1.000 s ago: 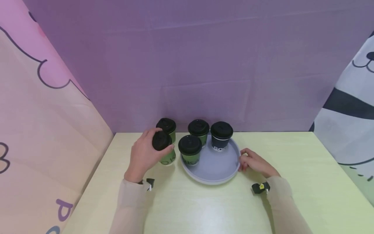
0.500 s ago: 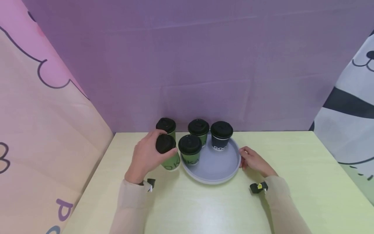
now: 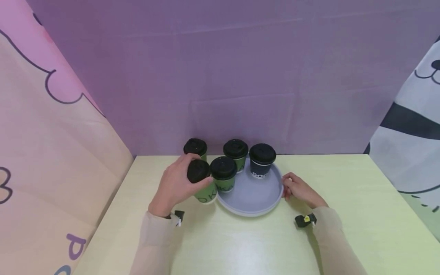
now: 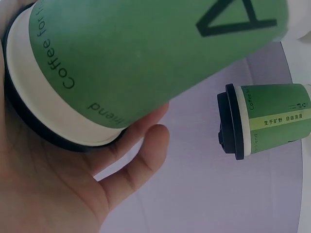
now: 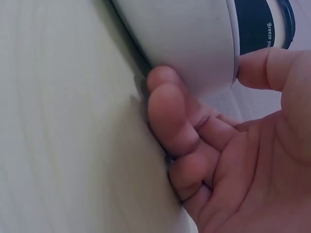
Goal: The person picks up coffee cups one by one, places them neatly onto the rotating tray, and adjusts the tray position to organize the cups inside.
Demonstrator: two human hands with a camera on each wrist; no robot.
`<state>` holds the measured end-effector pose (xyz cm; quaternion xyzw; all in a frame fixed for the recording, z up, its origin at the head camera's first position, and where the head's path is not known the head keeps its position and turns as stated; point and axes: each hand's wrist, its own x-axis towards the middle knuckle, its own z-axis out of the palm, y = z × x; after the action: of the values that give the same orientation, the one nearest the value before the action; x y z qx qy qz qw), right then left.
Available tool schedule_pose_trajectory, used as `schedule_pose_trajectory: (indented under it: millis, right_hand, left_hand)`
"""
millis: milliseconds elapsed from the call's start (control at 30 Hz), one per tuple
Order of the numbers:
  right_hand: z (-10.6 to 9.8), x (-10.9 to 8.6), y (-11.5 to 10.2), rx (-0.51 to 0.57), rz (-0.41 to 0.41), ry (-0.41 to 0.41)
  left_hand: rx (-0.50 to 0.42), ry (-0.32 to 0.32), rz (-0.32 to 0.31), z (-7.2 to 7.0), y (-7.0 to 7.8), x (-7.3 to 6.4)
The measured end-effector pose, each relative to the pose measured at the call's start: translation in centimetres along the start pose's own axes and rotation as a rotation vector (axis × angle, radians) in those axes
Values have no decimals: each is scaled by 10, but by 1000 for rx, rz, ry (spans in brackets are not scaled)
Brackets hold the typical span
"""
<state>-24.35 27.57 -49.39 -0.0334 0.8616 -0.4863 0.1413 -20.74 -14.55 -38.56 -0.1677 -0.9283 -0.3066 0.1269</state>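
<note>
My left hand (image 3: 177,185) grips a green paper coffee cup (image 3: 207,193) by its black lid, fingers on the far side and thumb on the near side. The held cup stands slightly tilted at the left edge of a round grey-lilac plate (image 3: 254,196), right beside a green cup (image 3: 225,185) on it. Also on the plate are another green cup (image 3: 235,149) and a dark cup (image 3: 260,169), all with black lids. My right hand (image 3: 300,191) pinches the plate's right rim, thumb (image 5: 262,70) on top and curled fingers (image 5: 167,116) against the outer wall.
Behind my left hand another lidded green cup (image 3: 195,147) stands on the pale table (image 3: 247,244), off the plate. A purple cloth backdrop (image 3: 220,76) rises at the table's far edge. Printed cloths hang at left and right.
My left hand has moved the held cup rightward and nearer to me, up to the plate's left edge. The cups on the plate have shifted slightly right. My right hand stays at the rim.
</note>
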Motion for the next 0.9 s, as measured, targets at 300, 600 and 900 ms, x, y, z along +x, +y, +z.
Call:
schedule_pose_trajectory:
  millis: [300, 600, 900]
  right_hand:
    - [-4, -3, 4, 57, -39, -63]
    - [-7, -3, 6, 53, -70, -142]
    - [-11, -6, 4, 55, -87, -197]
  left_hand:
    - [20, -5, 45, 7, 8, -1]
    - [46, -17, 86, 19, 20, -1]
    - [34, -11, 100, 25, 31, -2]
